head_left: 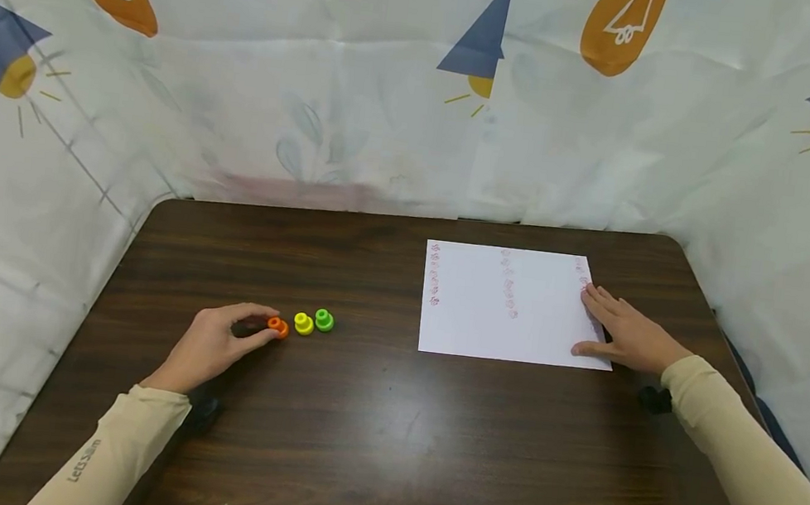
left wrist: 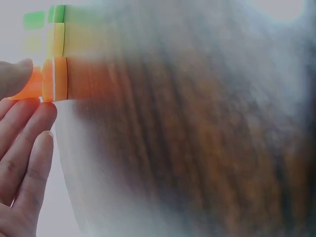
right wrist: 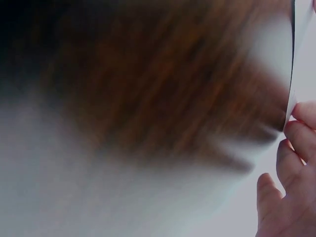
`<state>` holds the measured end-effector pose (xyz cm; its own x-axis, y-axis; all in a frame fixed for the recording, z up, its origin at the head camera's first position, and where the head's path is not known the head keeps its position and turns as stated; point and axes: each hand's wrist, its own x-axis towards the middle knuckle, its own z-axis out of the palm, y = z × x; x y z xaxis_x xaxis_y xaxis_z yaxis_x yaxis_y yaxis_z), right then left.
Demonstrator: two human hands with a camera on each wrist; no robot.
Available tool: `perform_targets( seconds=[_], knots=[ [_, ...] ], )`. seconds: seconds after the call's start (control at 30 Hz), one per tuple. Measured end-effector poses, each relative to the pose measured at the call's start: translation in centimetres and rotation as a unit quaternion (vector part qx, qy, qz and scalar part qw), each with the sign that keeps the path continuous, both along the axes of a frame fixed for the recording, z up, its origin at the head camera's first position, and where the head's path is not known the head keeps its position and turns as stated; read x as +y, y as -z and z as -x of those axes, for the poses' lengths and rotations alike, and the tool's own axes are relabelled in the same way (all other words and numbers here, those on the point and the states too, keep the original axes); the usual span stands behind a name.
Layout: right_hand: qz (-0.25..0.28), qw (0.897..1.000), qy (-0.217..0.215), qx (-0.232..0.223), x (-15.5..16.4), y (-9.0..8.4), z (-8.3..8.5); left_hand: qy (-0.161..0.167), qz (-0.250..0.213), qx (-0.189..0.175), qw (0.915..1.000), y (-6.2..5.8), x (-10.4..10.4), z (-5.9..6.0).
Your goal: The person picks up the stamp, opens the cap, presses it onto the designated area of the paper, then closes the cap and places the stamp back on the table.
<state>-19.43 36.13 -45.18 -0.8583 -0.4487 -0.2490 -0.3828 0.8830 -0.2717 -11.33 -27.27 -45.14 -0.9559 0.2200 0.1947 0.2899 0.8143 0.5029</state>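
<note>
At the left of the table my left hand (head_left: 209,344) pinches a small orange stamp (head_left: 279,327) between thumb and fingers. In the left wrist view the orange stamp (left wrist: 55,80) shows a wide round base and a narrower top, which the thumb and a finger hold. Just right of it stand a yellow stamp (head_left: 303,324) and a green stamp (head_left: 324,320), close together. On the right, my right hand (head_left: 628,335) rests with extended fingers on the right edge of a white sheet of paper (head_left: 464,330). Small red printed marks run down the sheet in three columns.
The dark wood-grain table (head_left: 383,442) carries all of these things. A white patterned cloth (head_left: 390,117) hangs along its back edge and both sides. Dark wrist devices sit under both sleeves.
</note>
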Motion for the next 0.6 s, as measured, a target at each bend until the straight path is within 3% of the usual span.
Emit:
perform_targets(
  seconds=[0.6],
  knots=[
    [-0.017, 0.999, -0.019, 0.037, -1.5, -0.3, -1.7, -0.027, -0.012, 0.033, 0.999, -0.7, -0.3, -0.6]
  ],
)
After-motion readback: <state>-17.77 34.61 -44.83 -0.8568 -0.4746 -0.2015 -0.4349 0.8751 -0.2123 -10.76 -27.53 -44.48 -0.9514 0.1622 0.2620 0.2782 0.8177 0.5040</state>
